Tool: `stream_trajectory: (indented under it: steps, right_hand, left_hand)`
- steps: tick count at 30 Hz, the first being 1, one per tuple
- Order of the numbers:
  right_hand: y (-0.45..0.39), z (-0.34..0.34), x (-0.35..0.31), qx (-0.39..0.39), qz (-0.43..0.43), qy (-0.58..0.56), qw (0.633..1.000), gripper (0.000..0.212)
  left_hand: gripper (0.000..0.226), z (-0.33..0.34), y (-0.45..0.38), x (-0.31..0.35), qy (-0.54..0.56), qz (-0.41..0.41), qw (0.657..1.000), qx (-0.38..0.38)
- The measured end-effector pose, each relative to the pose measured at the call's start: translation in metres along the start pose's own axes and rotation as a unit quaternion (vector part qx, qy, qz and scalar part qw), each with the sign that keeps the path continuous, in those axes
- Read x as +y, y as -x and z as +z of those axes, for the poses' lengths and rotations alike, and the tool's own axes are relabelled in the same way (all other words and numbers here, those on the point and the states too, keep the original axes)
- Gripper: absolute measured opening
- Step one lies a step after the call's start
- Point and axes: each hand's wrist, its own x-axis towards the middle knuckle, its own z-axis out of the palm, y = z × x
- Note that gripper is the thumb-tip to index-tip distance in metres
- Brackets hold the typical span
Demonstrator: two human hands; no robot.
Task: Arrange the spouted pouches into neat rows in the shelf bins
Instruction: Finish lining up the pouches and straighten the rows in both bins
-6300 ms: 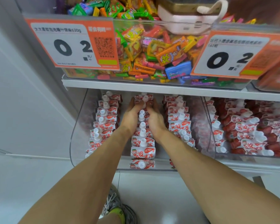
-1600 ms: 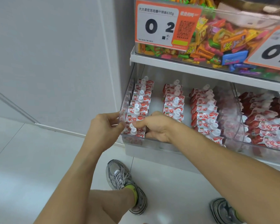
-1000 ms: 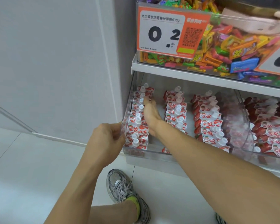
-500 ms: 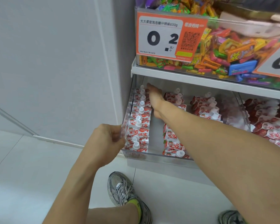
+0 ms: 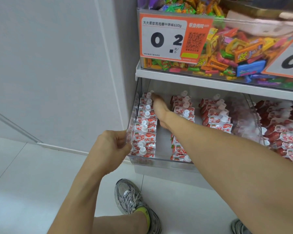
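Note:
Red-and-white spouted pouches with white caps lie in three rows inside a clear shelf bin (image 5: 159,160) on the lower shelf. The left row (image 5: 145,125) runs along the bin's left wall, the middle row (image 5: 183,105) is partly hidden by my right forearm, and the right row (image 5: 216,114) lies beyond it. My left hand (image 5: 111,146) grips the bin's front left corner. My right hand (image 5: 159,108) reaches deep into the bin, fingers flat and together against the right side of the left row near its far end.
A second clear bin (image 5: 284,132) of the same pouches sits to the right. Above, a white shelf (image 5: 210,81) carries a bin of colourful candies with an orange price sign (image 5: 172,38). A white wall stands to the left. My shoes (image 5: 134,198) rest on the tiled floor.
My right hand slid from the front of the left row along its side to the back of the bin. My left hand has kept hold of the bin's corner.

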Motion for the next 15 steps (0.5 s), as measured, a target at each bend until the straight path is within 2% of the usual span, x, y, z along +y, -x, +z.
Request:
stream_trajectory:
  steps: [4,6,8,10,12,14,15]
  right_hand:
    - [0.008,-0.004,0.001,-0.035,-0.015,-0.014,0.999,0.027]
    - [0.016,-0.007,-0.006,-0.052,-0.002,0.0,0.999,0.035]
    - [0.037,-0.012,-0.014,-0.034,-0.002,0.079,0.996,0.045]
    - [0.082,-0.032,-0.01,-0.006,-0.063,0.167,0.984,0.047]
    - [0.142,-0.06,0.006,-0.036,-0.173,0.204,0.963,0.04]
    - [0.195,-0.098,0.03,-0.012,-0.258,0.263,0.93,0.032]
    - [0.21,-0.117,0.044,0.025,-0.289,0.299,0.909,0.031]
  left_hand:
    - [0.049,0.001,0.003,0.004,0.008,0.006,1.0,0.017]
    - [0.052,0.002,0.007,0.004,0.015,-0.002,1.0,0.019]
    - [0.05,0.007,0.008,0.001,0.007,0.002,0.999,0.038]
    - [0.037,0.016,0.014,0.002,-0.03,0.014,0.996,0.079]
    - [0.044,0.027,0.023,0.006,-0.069,0.032,0.979,0.189]
    - [0.043,0.042,0.036,0.022,-0.078,0.141,0.951,0.265]
    - [0.037,0.052,0.042,0.031,-0.079,0.204,0.943,0.252]
